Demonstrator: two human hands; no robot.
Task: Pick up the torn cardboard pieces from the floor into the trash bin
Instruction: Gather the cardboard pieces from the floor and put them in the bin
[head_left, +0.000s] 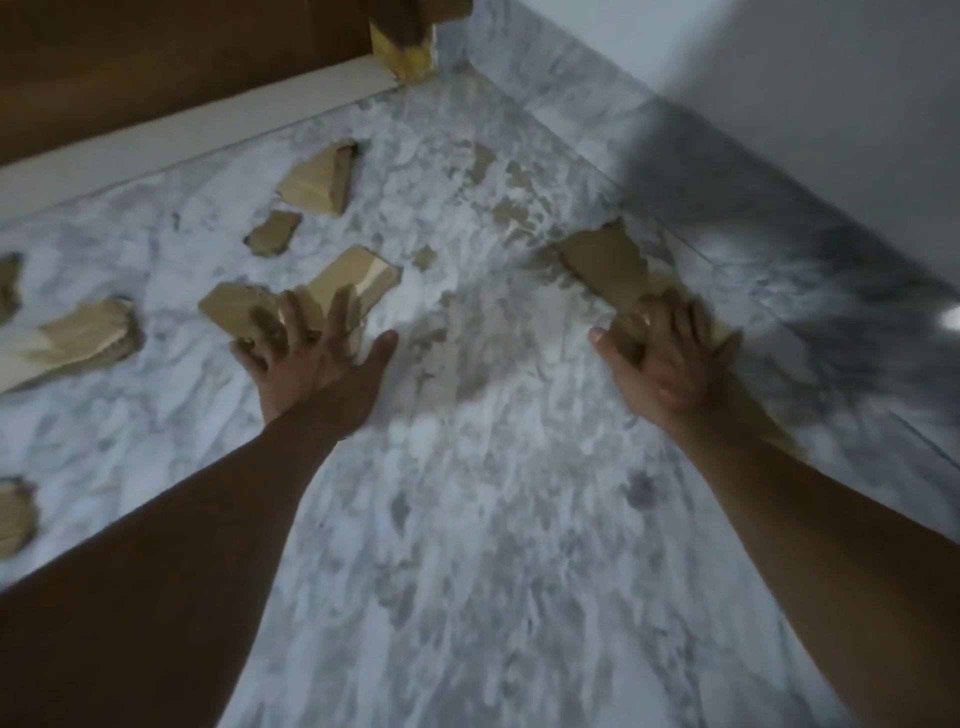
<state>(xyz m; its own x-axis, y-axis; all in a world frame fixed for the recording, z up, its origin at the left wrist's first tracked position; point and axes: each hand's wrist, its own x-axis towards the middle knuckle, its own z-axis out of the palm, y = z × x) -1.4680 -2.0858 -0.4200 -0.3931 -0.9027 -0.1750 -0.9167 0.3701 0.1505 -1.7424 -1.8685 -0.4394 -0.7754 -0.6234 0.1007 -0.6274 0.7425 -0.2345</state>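
Tan torn scraps (311, 184) litter the marbled floor (467, 519) beyond the left hand (311, 364), whose fingers lie splayed and released on one. The right hand (670, 358) covers a long strip (602, 260); blur hides its grasp.

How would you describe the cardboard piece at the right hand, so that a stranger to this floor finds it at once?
Start at the white wall on the right and the marble floor below it. There lies one long cardboard strip, gripped by the right hand. The other pieces lie further left, nearer the wooden furniture.
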